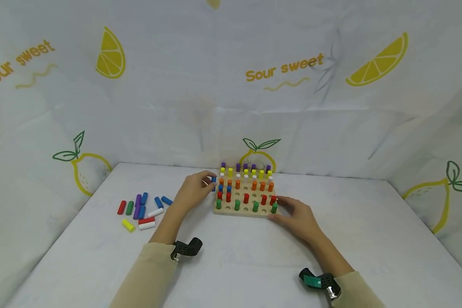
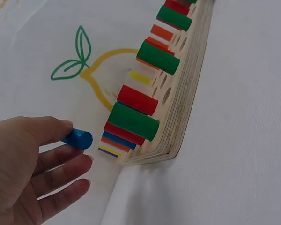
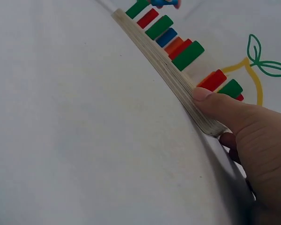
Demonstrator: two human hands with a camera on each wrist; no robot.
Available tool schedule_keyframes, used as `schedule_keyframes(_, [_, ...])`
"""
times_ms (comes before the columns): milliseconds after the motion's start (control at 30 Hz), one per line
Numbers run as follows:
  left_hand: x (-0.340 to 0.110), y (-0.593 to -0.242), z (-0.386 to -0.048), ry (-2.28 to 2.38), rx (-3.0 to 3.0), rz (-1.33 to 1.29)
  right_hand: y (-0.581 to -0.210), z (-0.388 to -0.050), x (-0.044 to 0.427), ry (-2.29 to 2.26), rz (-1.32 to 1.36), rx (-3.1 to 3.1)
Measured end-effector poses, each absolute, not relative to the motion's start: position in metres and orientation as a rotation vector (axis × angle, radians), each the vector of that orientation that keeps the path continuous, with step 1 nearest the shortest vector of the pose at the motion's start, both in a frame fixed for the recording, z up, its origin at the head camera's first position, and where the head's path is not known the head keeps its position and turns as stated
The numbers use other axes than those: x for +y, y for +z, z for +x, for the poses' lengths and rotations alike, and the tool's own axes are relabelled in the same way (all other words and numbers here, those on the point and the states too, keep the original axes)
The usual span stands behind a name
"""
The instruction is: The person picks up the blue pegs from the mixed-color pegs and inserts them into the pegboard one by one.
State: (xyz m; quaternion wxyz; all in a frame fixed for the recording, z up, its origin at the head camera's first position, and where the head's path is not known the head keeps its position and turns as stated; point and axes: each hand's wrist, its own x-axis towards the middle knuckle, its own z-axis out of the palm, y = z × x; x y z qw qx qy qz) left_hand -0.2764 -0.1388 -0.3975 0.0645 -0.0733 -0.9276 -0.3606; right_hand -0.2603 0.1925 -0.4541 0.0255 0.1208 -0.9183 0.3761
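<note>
A wooden pegboard [image 1: 231, 211] stands at the table's middle with rows of purple, yellow, white, orange, blue, red and green pegs. At its left edge my left hand [image 1: 192, 190] pinches a blue peg [image 1: 213, 184] between thumb and index finger; in the left wrist view this peg [image 2: 78, 138] is beside the board, and the hand's [image 2: 42, 168] other fingers are spread below it. My right hand [image 1: 300, 219] grips the board's near right corner; in the right wrist view its thumb lies on the board's edge [image 3: 168, 77], with the fingertips partly hidden behind the corner.
Several loose pegs lie on the table [image 1: 231, 265] to the left, among them a yellow peg [image 1: 128, 225], a green peg [image 1: 129, 208] and a red peg [image 1: 121, 207]. Behind the table hangs a white cloth [image 1: 169, 107] with lemon prints.
</note>
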Motion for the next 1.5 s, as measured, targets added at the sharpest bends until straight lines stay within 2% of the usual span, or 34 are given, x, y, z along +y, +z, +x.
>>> schedule_keyframes(633, [-0.104,-0.393,-0.289,-1.177,-2.704,-0.324,-0.457,-0.268,0.193,1.201,0.459,-2.796])
schedule_keyframes(1033, [-0.088,-0.392,-0.299,-1.245,-2.648,-0.393,-0.457,-0.264,0.194,1.147,0.417,-2.828])
schedule_keyframes(1500, [-0.085,-0.404,-0.302,-1.026,-2.736,-0.374,-0.457,-0.263,0.193,1.154,0.422,-2.821])
